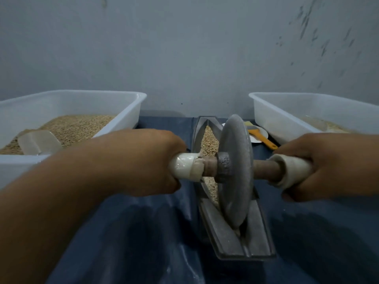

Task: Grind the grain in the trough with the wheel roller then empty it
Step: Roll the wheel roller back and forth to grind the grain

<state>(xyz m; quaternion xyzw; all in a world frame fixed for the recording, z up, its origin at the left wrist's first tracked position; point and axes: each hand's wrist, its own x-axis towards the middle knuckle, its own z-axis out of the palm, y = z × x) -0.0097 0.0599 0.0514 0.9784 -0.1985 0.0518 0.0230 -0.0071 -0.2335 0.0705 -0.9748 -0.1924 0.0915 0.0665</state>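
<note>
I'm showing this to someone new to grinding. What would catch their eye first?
The grey wheel roller stands upright in the metal trough at centre, both hands gripping its white handles. Grain fills the trough beyond it, and a white tub of grain sits at left.

Two bare forearms — left hand (143, 160), right hand (328, 167) — no sleeves

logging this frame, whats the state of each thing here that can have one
left hand: grips the left handle
right hand: grips the right handle
wheel roller: upright, in the trough groove
trough: holds grain, not emptied
left tub: part full of grain, scoop lying in it
right tub: a little pale material inside
brush: lying idle beside the right tub
</note>
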